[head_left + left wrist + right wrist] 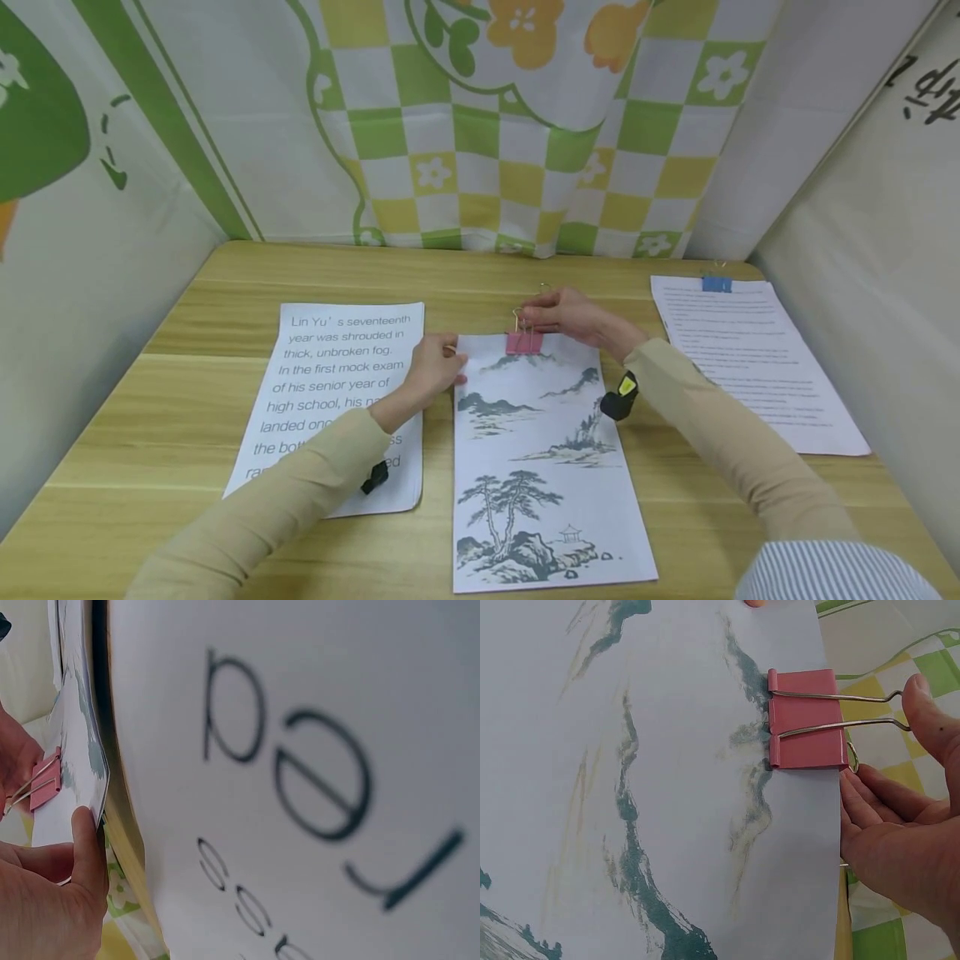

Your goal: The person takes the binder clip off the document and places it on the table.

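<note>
A stack of paper printed with an ink landscape [540, 500] lies in the middle of the table. At its top edge sits a pink binder clip [524, 343], its wire handles pointing away from the sheets. My right hand [573, 315] holds the clip: in the right wrist view the thumb [930, 712] meets the end of a wire handle, while the other fingers curl below the paper's edge. With my left hand [431, 367] I pinch the stack near its upper left corner; a fingertip [86, 825] shows right at the paper's edge.
On the left lies a stack of large-print text pages [352, 333], partly under my left forearm. A text stack [757, 367] with a blue binder clip [717, 284] lies to the right, beyond my right forearm. A patterned curtain [480, 167] hangs behind the wooden table [187, 333].
</note>
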Tool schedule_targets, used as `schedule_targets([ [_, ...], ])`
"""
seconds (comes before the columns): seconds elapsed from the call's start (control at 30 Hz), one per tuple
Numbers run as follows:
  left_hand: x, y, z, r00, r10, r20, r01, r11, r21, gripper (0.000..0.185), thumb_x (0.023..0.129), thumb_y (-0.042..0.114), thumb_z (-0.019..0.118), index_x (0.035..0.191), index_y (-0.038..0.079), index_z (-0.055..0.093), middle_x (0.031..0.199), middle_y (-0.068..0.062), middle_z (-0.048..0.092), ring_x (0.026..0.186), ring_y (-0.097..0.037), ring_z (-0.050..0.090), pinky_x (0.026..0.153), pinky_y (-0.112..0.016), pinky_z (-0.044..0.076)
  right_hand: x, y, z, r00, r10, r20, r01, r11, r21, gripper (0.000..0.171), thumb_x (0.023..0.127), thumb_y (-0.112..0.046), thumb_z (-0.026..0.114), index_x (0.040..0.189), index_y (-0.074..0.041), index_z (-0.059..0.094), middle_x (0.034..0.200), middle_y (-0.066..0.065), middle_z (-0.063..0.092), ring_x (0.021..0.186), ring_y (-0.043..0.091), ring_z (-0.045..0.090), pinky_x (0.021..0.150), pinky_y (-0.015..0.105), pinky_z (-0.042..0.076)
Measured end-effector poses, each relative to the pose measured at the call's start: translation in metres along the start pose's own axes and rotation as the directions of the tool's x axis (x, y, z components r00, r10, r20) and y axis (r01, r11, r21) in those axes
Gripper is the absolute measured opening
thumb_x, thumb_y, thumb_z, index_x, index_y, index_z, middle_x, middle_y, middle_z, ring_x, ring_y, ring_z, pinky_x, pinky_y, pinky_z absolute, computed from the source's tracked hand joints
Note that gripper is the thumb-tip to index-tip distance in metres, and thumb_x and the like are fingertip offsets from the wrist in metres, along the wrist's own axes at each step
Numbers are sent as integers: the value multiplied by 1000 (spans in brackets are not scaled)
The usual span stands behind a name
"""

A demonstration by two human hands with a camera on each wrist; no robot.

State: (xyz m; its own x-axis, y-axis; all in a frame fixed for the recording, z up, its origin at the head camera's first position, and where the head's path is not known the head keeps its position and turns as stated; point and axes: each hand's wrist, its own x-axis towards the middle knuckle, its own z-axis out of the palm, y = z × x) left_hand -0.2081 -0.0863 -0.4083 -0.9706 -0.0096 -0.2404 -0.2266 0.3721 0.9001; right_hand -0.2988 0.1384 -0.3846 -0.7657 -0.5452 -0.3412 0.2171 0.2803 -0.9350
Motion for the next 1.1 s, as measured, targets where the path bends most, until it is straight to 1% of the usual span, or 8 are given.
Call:
schedule_targets([
  [0.23,1,0,-1,1000,22,0,-22,999,28,46,89,-2,56,133,-9,46,116,-27,57,65,-13,60,61,-22,59,0,-1,2,999,-22,-23,22,1000,-12,45,98,-8,48,137,12,38,133,33,48,97,13,63,100,33,50],
  [0.47,1,0,-1,999,32,-9,-32,999,36,40,88,-3,56,127,-10,51,112,-27,58,70,-17,62,60,-22,59,-1,-4,2,997,18,-76,-17,1000,15,48,99,-12,47,139,10,34,137,31,45,119,31,55,107,39,44],
  [0.53,2,0,-2,999,33,-13,-32,999,43,41,88,-3,56,128,-10,50,113,-27,58,73,-19,63,60,-22,59,-1,-5,1,995,21,-95,-18,999,28,48,99,-11,47,139,10,35,136,31,45,118,29,56,107,38,44],
  [0.63,3,1,-2,999,30,-17,-29,998,46,42,88,-3,57,129,-9,50,115,-27,58,75,-21,64,61,-22,59,-1,-6,0,990,22,-140,-13,998,63,47,97,-11,50,138,10,37,132,27,51,105,18,62,105,35,46],
  [0.77,5,3,-3,999,29,-18,-28,998,54,44,88,-2,56,130,-8,49,115,-27,58,78,-22,65,62,-23,59,-1,-6,-4,985,0,-171,19,994,111,47,97,-8,50,137,13,36,128,26,54,92,8,64,105,34,45],
  [0.97,7,5,-4,1000,19,-20,-17,998,62,44,89,-2,56,131,-8,48,116,-26,58,83,-25,65,65,-23,60,0,-7,-9,979,-41,-201,65,991,114,46,98,-6,46,137,15,34,137,33,42,95,9,61,110,39,40],
  [1.03,7,5,-4,1000,10,-17,-9,998,57,45,89,-1,56,132,-9,47,117,-26,57,86,-27,65,65,-23,60,0,-7,-12,975,-53,-215,77,991,106,46,98,-6,44,137,16,32,137,32,43,96,9,61,110,39,40],
  [1.1,9,4,-3,1000,8,-22,-7,999,52,44,88,-2,56,131,-9,48,115,-26,58,87,-28,65,65,-22,60,0,-6,-17,971,-66,-231,93,990,108,46,99,-5,43,137,16,31,131,30,50,93,7,62,107,35,44],
])
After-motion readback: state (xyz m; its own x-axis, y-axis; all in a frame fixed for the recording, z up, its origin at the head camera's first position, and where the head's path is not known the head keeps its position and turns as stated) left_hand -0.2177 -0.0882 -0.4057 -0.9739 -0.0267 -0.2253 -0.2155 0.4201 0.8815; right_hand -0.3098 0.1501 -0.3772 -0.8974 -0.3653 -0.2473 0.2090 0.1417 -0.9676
